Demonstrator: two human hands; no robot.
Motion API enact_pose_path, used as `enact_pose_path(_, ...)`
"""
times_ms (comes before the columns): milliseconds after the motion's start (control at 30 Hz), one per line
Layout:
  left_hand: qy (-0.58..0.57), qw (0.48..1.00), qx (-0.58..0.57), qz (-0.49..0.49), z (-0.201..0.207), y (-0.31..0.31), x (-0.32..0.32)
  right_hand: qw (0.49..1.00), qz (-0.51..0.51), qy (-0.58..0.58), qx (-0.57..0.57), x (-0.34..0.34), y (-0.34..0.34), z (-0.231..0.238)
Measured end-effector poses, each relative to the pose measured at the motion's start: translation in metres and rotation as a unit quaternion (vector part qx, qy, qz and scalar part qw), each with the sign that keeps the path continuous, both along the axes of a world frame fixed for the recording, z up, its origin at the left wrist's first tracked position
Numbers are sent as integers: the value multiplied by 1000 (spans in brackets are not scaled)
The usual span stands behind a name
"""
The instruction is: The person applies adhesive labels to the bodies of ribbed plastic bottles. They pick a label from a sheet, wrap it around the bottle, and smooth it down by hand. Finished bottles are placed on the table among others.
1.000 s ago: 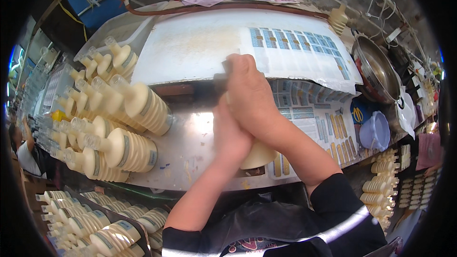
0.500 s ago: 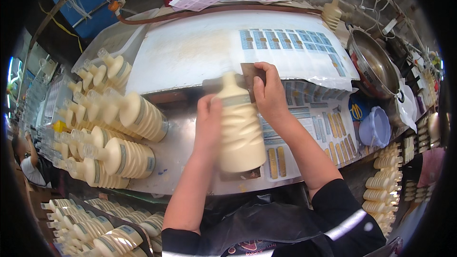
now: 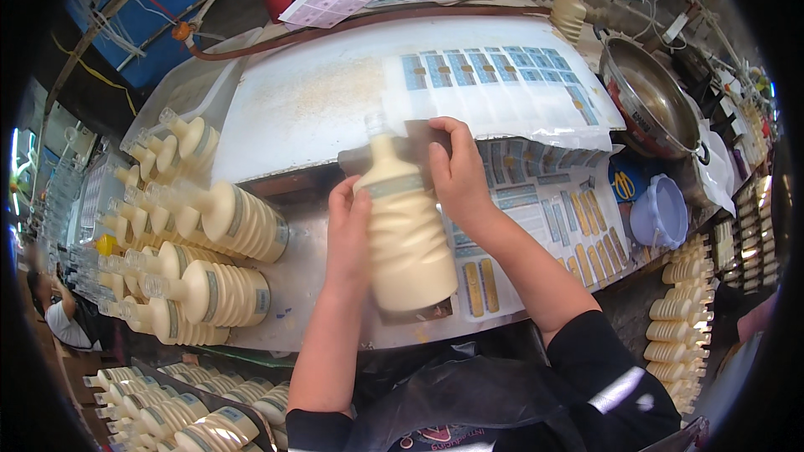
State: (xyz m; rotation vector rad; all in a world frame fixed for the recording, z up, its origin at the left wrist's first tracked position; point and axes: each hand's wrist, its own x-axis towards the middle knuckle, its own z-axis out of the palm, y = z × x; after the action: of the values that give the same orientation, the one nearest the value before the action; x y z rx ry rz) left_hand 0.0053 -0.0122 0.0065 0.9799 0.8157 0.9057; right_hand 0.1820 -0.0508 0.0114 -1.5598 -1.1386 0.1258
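Observation:
A cream, spirally ridged bottle (image 3: 409, 238) with a clear neck and a grey-blue band round its shoulder lies in front of me, neck pointing away. My left hand (image 3: 346, 222) curls its fingers against the bottle's left side. Between thumb and fingers, my right hand (image 3: 459, 174) pinches a thin dark brown flat piece (image 3: 421, 136), just right of the bottle's neck. A dark support (image 3: 431, 312) shows partly under the bottle's base. Beside my right forearm lie sheets of blue and gold label strips (image 3: 536, 226).
Several similar bottles (image 3: 226, 289) lie stacked on the left. A white board (image 3: 310, 105) behind carries blue labels (image 3: 490, 65). To the right are a metal pan (image 3: 649, 88), a lilac bucket (image 3: 659, 213) and yellow-handled scissors (image 3: 624, 186). More bottles (image 3: 680, 326) stand lower right.
The whole view has shifted slightly. My left hand's fingers now sit higher, beside the bottle's shoulder, and my right hand still pinches the brown piece.

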Motion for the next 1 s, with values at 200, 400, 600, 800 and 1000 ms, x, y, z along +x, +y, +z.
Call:
enact_pose_path(200,-67,995,-74,-1,9,-4,-1,999,32,-3,14,-10,3,23)
enact_pose_path(400,-81,990,-114,13,22,-10,5,991,43,-98,-85,-50,11,61)
enact_pose_path(600,-101,995,-25,-9,18,-8,10,983,77,-36,-160,-89,28,83)
enact_pose_path(800,-78,992,-102,-10,16,-4,6,981,53,-140,-126,-61,21,69)
enact_pose_path(1000,-12,999,-25,-20,-4,1,6,996,9,-65,-56,-6,3,26)
